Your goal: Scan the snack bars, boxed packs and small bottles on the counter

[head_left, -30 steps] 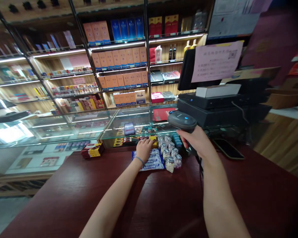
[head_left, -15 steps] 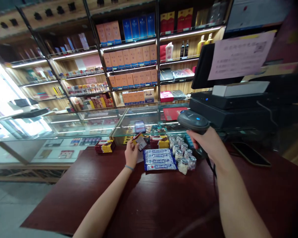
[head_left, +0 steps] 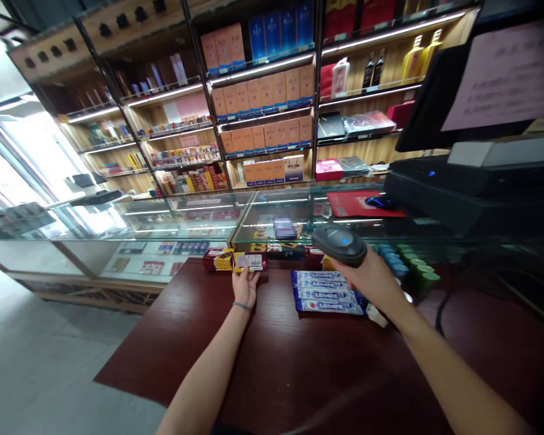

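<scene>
My left hand (head_left: pixel 245 287) is closed on a red-and-yellow chocolate packet (head_left: pixel 249 261), its white barcode label turned up. A stack of similar packets (head_left: pixel 218 258) lies just left of it. My right hand (head_left: pixel 374 281) grips a dark barcode scanner (head_left: pixel 340 244), a blue light glowing on top, its handle mostly hidden by the fingers. Below the scanner lies a row of blue-and-white wrapped packs (head_left: pixel 329 294). A second packet stack (head_left: pixel 325 261) is partly covered by the scanner. My right hand and forearm hide most of the small jars beside the packs.
Behind the dark red table (head_left: pixel 254 362) stands a glass display counter (head_left: pixel 194 220). At the right are a monitor (head_left: pixel 430 103), a red mat (head_left: pixel 349 204) with a mouse, and green-topped containers (head_left: pixel 419 266). Box-filled shelves (head_left: pixel 263 90) line the back wall.
The view has swung left. My left hand has moved left with the packet and turned its label up, nearer the left stack. My right hand has brought the scanner left, over the wrapped packs.
</scene>
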A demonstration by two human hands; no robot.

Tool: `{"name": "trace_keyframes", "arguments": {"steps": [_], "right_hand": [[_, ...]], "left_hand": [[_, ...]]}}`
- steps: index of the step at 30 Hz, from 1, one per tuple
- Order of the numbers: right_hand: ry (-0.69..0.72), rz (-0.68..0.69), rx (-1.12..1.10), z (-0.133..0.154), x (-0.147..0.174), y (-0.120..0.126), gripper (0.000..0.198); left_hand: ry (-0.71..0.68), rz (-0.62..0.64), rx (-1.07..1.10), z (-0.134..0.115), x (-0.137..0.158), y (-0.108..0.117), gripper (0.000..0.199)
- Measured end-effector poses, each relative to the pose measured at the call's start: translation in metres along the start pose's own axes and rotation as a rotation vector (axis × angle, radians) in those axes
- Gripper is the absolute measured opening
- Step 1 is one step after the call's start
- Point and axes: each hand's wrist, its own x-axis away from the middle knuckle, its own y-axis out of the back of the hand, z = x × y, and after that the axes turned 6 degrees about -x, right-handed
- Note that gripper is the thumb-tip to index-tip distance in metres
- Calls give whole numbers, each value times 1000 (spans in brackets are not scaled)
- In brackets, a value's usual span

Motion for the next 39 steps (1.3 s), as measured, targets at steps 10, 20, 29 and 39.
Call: {"name": "trace_keyframes", "arguments": {"steps": [10, 20, 29, 39], "right_hand": [[-81, 366, 330, -16, 33, -76, 62], [-68, 439, 406, -17, 30, -74, 48], [-107, 429, 406, -9, 28, -69, 39], [-17, 296, 236, -16, 22, -58, 39]], "left_hand": [[63, -34, 39, 0, -4, 2, 20], [37, 36, 37, 0, -3, 3, 18], [64, -30, 47, 0, -5, 3, 18], [-56, -55, -44, -13, -3, 0, 21]]}}
